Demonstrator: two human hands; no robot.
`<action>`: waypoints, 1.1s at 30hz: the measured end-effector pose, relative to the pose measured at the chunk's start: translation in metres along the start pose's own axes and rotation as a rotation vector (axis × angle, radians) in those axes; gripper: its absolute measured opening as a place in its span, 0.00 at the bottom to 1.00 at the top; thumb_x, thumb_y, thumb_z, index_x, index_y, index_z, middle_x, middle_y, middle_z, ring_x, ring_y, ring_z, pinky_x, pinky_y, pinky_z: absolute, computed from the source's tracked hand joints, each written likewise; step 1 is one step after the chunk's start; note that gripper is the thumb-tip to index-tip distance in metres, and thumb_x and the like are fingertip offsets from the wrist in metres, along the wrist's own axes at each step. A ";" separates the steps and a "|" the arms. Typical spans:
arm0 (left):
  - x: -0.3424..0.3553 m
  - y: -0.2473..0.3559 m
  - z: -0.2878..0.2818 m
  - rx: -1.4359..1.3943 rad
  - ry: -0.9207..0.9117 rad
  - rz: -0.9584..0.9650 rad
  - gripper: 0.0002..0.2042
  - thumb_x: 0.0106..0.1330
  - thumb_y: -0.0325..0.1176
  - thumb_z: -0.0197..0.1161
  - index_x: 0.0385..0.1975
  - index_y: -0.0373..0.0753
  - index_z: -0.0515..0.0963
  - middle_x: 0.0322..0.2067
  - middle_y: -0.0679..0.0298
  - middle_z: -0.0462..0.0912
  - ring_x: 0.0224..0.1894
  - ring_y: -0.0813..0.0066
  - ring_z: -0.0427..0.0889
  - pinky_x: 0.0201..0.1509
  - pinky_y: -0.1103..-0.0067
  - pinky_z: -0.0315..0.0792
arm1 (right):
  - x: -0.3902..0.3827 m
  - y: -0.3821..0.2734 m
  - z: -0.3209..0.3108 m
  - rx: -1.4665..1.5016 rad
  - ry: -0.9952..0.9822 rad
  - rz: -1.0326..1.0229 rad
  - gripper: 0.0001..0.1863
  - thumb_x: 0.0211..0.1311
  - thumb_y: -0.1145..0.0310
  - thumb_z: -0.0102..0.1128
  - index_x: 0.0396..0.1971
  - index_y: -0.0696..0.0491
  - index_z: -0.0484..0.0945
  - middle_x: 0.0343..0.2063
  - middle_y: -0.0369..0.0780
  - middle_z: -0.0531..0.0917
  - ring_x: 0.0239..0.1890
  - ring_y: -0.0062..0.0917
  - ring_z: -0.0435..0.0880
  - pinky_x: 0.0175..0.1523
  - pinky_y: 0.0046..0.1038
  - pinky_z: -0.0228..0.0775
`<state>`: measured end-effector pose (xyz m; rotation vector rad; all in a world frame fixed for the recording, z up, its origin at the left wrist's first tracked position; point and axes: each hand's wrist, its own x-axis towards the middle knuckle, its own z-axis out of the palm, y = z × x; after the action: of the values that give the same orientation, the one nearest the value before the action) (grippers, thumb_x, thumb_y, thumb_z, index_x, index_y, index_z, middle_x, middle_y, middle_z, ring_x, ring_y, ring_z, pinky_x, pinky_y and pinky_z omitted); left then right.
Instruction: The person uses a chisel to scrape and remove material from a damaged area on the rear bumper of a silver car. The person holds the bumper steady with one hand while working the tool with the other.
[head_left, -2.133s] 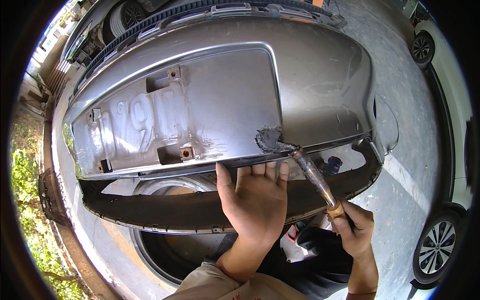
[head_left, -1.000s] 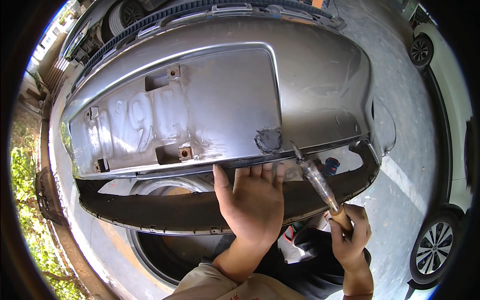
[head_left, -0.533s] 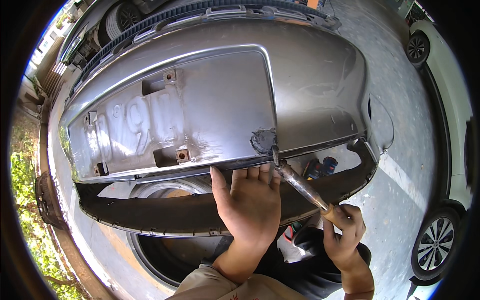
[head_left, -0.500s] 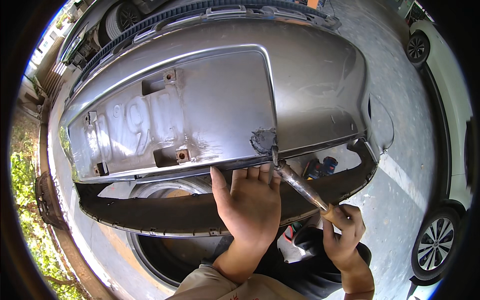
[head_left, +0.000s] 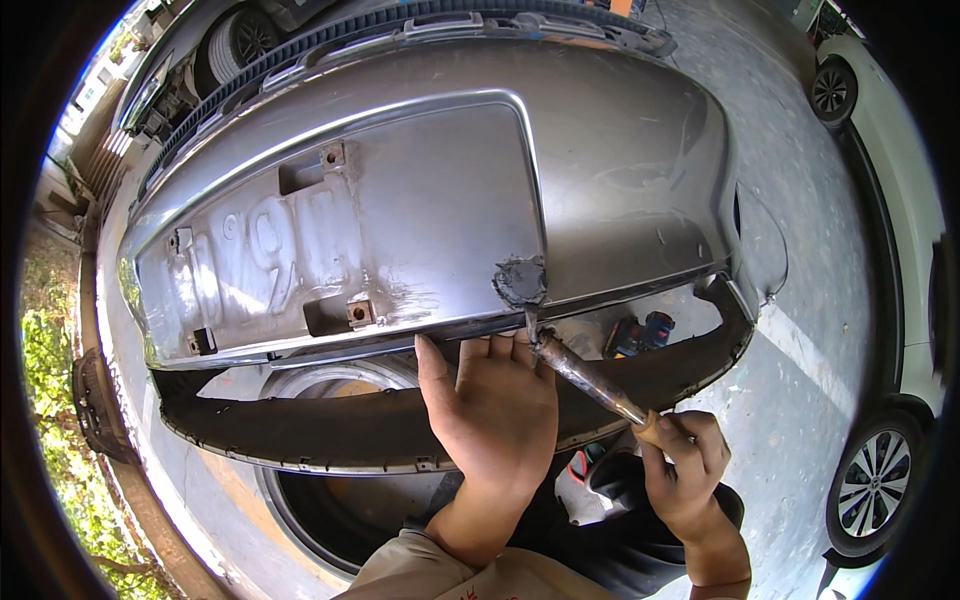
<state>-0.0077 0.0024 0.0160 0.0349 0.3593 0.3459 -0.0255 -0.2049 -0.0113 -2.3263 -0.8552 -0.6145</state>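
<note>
A silver-grey car bumper point(head_left: 620, 160) fills the middle, with raised impressions and four mounting points on its recessed panel point(head_left: 430, 200). A dark, rough patch point(head_left: 520, 278) sits at that panel's lower right corner. My left hand point(head_left: 488, 420) is palm up, gripping the bumper's lower edge, thumb at the edge, other fingertips partly hidden under it. My right hand point(head_left: 685, 465) grips the wooden handle point(head_left: 648, 430) of a metal-shafted iron point(head_left: 590, 375), whose blackened tip touches the bottom of the patch. Below runs a dark, curved lower section point(head_left: 330, 420).
A tire point(head_left: 310, 510) lies beneath the bumper, and a blue-and-black power tool point(head_left: 640, 335) is on the floor point(head_left: 790, 300) behind it. A white car point(head_left: 900, 250) stands at the right, a dark car with a wheel point(head_left: 240, 45) at the upper left. Foliage point(head_left: 55, 460) edges the left.
The iron's tip lifted off the patch, then came back down further left, now at its lower edge. My right hand moved slightly left. My left hand stays at the bumper edge.
</note>
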 end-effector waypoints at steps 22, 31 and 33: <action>0.002 0.000 -0.009 0.049 -0.077 -0.006 0.28 0.73 0.63 0.56 0.47 0.40 0.78 0.50 0.65 0.83 0.62 0.68 0.73 0.75 0.65 0.53 | -0.004 -0.004 -0.011 0.302 -0.070 0.245 0.21 0.56 0.79 0.74 0.49 0.63 0.78 0.40 0.50 0.85 0.38 0.39 0.88 0.43 0.32 0.81; 0.001 0.000 -0.010 0.055 -0.091 -0.015 0.28 0.73 0.65 0.53 0.45 0.42 0.78 0.49 0.67 0.82 0.58 0.70 0.74 0.71 0.67 0.56 | -0.010 -0.002 -0.005 0.166 -0.034 0.125 0.24 0.52 0.78 0.78 0.49 0.62 0.79 0.38 0.51 0.83 0.34 0.44 0.88 0.37 0.35 0.83; 0.000 -0.001 -0.005 0.058 -0.045 -0.002 0.27 0.74 0.64 0.54 0.40 0.42 0.80 0.46 0.67 0.83 0.56 0.70 0.75 0.69 0.68 0.57 | -0.010 -0.003 -0.006 0.145 -0.039 0.123 0.24 0.52 0.78 0.78 0.49 0.62 0.79 0.38 0.50 0.83 0.33 0.43 0.88 0.37 0.35 0.83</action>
<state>-0.0091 0.0016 0.0116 0.0988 0.3250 0.3324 -0.0357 -0.2114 -0.0124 -2.2465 -0.7423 -0.4416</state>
